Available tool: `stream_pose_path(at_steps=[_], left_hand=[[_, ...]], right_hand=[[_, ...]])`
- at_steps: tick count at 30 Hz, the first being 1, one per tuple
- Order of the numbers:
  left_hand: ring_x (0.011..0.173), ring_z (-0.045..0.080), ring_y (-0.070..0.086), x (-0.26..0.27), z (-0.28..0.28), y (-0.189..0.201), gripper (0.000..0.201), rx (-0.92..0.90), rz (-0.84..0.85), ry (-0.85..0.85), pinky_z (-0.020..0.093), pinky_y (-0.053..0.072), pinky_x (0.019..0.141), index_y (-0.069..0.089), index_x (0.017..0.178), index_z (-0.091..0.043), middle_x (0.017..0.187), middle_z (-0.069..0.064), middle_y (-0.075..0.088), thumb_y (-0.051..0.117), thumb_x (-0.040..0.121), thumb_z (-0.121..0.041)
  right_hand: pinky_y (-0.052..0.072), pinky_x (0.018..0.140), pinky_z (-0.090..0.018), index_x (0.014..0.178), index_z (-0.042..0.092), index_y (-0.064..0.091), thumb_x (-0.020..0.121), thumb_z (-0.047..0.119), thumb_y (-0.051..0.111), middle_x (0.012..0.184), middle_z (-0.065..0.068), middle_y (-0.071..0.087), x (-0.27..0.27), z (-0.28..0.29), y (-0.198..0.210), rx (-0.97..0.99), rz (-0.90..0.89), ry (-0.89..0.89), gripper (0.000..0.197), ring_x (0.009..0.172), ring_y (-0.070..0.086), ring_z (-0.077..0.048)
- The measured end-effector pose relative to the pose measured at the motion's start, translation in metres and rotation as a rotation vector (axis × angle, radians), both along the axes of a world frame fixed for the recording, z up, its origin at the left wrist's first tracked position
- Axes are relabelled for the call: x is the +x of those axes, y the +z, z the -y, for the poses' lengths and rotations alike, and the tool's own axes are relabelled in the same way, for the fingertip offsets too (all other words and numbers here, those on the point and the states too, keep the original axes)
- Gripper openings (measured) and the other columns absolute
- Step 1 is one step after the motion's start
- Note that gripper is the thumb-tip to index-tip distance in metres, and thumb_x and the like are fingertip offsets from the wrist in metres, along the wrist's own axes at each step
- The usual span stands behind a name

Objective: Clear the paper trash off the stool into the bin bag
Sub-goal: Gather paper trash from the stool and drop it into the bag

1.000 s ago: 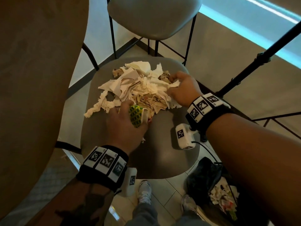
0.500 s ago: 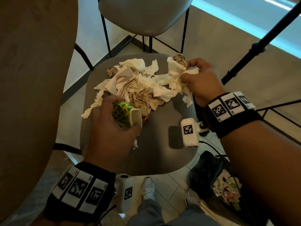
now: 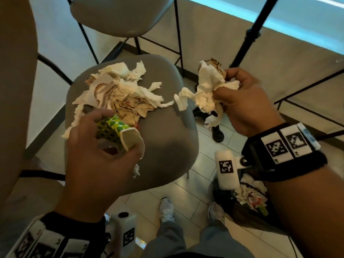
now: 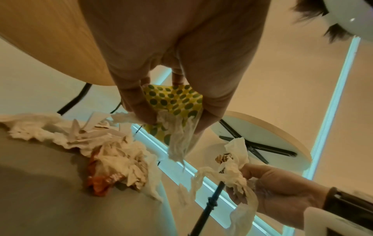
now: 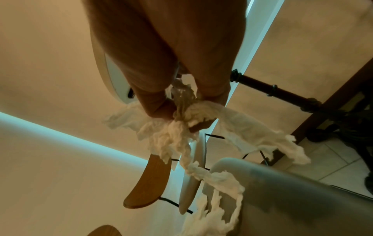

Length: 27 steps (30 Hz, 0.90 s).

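Since a second ago the right hand [image 3: 247,101] has lifted off the heap with a wad of white tissue and brown paper [image 3: 208,88] and swung out past the stool's [image 3: 167,146] 3 o'clock edge; the left hand [image 3: 96,161] has drawn back toward 7 o'clock, carrying a crushed paper cup [image 3: 115,131] with green dots on yellow. Both hands are clenched round their loads: right on the wad, left on the cup and a shred of tissue with it.

The rest of the paper trash [image 3: 119,94] lies heaped on the seat from its centre toward 11 o'clock. The bin bag [image 3: 251,200] sits on the floor tiles at 5 o'clock, paper already inside.

No brand or wording can be read; the wristbands [image 3: 284,146] carry only black-and-white square code markers.

The left wrist view alone shows an orange-red scrap [image 4: 98,183] under the heap and tissue hanging below the cup. The right wrist view shows long tissue strips [image 5: 218,177] trailing from the wad over the seat edge.
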<state>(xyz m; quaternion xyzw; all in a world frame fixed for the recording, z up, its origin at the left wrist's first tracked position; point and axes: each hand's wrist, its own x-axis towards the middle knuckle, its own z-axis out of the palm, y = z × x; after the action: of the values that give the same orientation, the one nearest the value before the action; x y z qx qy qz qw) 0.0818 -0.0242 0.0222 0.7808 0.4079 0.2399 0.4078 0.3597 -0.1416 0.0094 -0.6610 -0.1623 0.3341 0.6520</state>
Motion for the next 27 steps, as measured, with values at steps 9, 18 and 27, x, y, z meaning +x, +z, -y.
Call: stream_pose_path(at_steps=[9, 18, 27], left_hand=[[0.098, 0.002, 0.069, 0.088, 0.103, -0.025, 0.071, -0.125, 0.019, -0.32, 0.029, 0.064, 0.072, 0.054, 0.128, -0.035, 0.13, 0.009, 0.057, 0.091, 0.069, -0.022], [0.108, 0.015, 0.062, 0.219, 0.249, -0.181, 0.068, -0.277, -0.27, -0.676, 0.039, 0.064, 0.083, 0.053, 0.127, -0.04, 0.126, 0.005, 0.053, 0.085, 0.067, -0.041], [0.106, 0.016, 0.063, 0.283, 0.348, -0.351, 0.082, -0.337, -0.635, -0.83, 0.039, 0.059, 0.091, 0.05, 0.127, -0.044, 0.124, -0.001, 0.061, 0.095, 0.059, -0.038]], right_hand=[[0.057, 0.057, -0.034, 0.092, 0.022, 0.067, 0.077, -0.015, 0.065, 0.079, 0.001, 0.073, 0.027, 0.19, -0.034, -0.117, -0.031, -0.27, 0.04, 0.071, 0.069, -0.022], [0.062, 0.068, -0.042, 0.089, 0.022, 0.066, 0.083, -0.006, 0.067, 0.087, -0.01, 0.073, 0.048, 0.377, -0.173, -0.398, -0.311, -0.586, 0.028, 0.076, 0.073, -0.025], [0.063, 0.067, -0.045, 0.091, 0.023, 0.066, 0.056, 0.017, 0.074, 0.1, -0.014, 0.075, 0.062, 0.463, -0.352, -0.631, -0.66, -0.793, 0.036, 0.082, 0.075, -0.031]])
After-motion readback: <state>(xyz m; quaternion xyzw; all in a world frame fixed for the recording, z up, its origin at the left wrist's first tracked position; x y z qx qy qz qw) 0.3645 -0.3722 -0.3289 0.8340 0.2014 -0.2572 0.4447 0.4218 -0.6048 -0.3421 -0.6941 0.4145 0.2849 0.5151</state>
